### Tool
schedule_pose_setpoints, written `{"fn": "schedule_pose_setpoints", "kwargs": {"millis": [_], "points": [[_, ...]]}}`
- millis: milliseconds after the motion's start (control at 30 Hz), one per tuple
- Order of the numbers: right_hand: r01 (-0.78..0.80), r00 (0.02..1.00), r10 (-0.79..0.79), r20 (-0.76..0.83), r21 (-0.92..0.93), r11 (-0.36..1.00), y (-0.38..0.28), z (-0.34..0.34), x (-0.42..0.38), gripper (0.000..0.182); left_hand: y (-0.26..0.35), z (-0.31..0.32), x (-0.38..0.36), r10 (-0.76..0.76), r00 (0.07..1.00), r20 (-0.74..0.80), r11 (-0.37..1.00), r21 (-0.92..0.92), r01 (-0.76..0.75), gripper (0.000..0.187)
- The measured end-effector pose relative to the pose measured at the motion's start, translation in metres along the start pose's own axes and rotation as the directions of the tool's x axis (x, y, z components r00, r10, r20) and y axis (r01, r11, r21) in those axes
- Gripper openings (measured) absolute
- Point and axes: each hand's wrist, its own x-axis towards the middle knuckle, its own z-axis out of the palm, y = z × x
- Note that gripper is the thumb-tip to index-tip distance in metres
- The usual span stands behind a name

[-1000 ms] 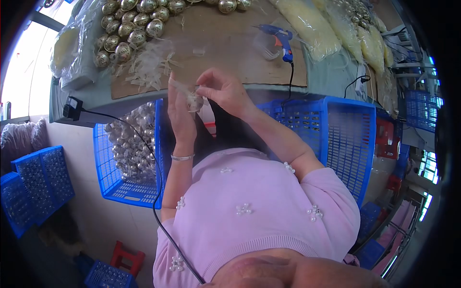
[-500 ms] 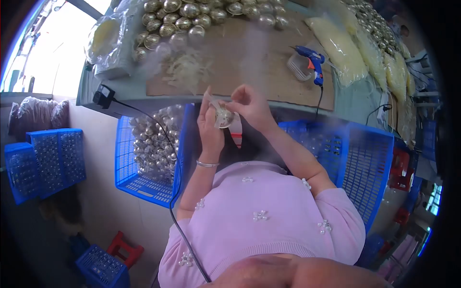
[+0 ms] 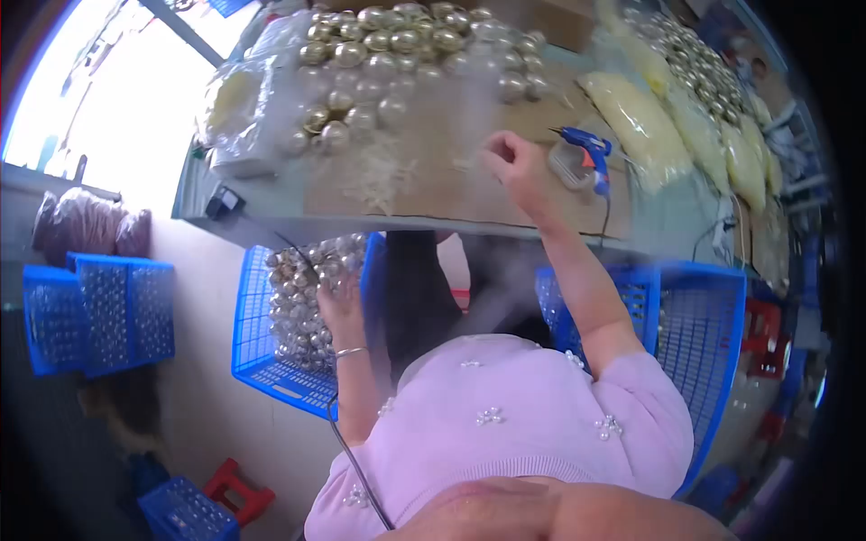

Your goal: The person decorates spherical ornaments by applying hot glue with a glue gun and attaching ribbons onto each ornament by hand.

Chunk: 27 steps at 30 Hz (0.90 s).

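Observation:
My left hand [image 3: 341,314] reaches into the blue basket [image 3: 284,388] left of my legs, its fingers around one of the shiny silver balls [image 3: 302,311] heaped there. Blur hides its fingertips. My right hand [image 3: 516,167] is raised over the brown cardboard [image 3: 451,194] on the table, thumb and fingers curled together. Whatever they may pinch is hidden. Just right of this hand lie a blue glue gun [image 3: 586,144] and a clear plastic tub [image 3: 570,167]. To its left, pale thin strips [image 3: 383,176] lie loose on the cardboard.
Several gold and silver balls [image 3: 397,41] cover the table's back. Bags of yellowish material [image 3: 636,122] lie at the right. A black cable [image 3: 347,451] crosses my left side. Another blue basket [image 3: 695,334] stands right of my legs, and a red stool [image 3: 236,491] at lower left.
My hands have parted from the ball with pale strips they held together. The left went down into the basket; the right moved up and right over the cardboard. The view shifted slightly.

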Motion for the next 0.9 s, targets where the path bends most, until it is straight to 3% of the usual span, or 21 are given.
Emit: {"fn": "schedule_pose_setpoints", "kwargs": {"millis": [33, 67, 133, 233, 433, 533, 633, 667, 767, 867, 900], "points": [[-0.006, 0.999, 0.001, -0.046, -0.104, 0.995, -0.015, -0.008, 0.013, 0.016, -0.004, 0.002, 0.001, -0.017, 0.999, 0.030, 0.997, 0.074, 0.015, 0.045], [0.157, 0.969, -0.188, -0.160, -0.189, 0.969, -0.007, -0.011, 0.031, 0.015, -0.011, -0.006, 0.008, -0.041, 0.996, 0.077, 0.997, 0.064, 0.037, 0.044], [0.151, 0.943, -0.246, -0.225, -0.370, 0.917, -0.005, -0.021, 0.069, 0.013, -0.025, -0.009, 0.004, -0.108, 0.980, 0.168, 0.987, 0.135, 0.086, 0.043], [0.106, 0.948, -0.195, -0.251, -0.328, 0.939, -0.002, -0.025, 0.101, 0.013, -0.038, 0.012, -0.014, -0.161, 0.966, 0.203, 0.956, 0.274, 0.102, 0.040], [0.164, 0.985, -0.170, 0.023, -0.418, 0.893, 0.009, 0.028, 0.154, 0.033, -0.055, 0.041, -0.046, -0.176, 0.907, 0.382, 0.935, 0.354, 0.033, 0.036], [0.221, 0.962, -0.155, 0.226, -0.303, 0.927, -0.016, 0.056, 0.129, 0.045, -0.054, 0.051, -0.048, -0.176, 0.885, 0.431, 0.910, 0.414, -0.020, 0.033], [0.039, 0.962, 0.105, 0.253, -0.505, 0.862, 0.015, 0.103, 0.146, 0.053, -0.049, 0.060, -0.052, -0.156, 0.881, 0.447, 0.902, 0.427, -0.056, 0.032], [-0.008, 0.979, 0.100, 0.178, -0.459, 0.888, 0.042, 0.124, 0.156, 0.062, -0.048, 0.063, -0.053, -0.148, 0.880, 0.452, 0.901, 0.429, -0.068, 0.032], [0.030, 0.964, 0.107, 0.242, -0.503, 0.864, 0.054, 0.133, 0.160, 0.061, -0.048, 0.073, -0.051, -0.138, 0.863, 0.485, 0.895, 0.434, -0.101, 0.032], [0.027, 0.992, 0.011, 0.126, -0.295, 0.955, 0.050, 0.115, 0.155, 0.058, -0.044, 0.093, -0.053, -0.049, 0.812, 0.581, 0.885, 0.401, -0.235, 0.033], [0.082, 0.974, -0.012, 0.227, -0.302, 0.950, 0.027, 0.097, 0.144, 0.058, -0.044, 0.103, -0.057, 0.004, 0.790, 0.613, 0.884, 0.367, -0.290, 0.033]]}}
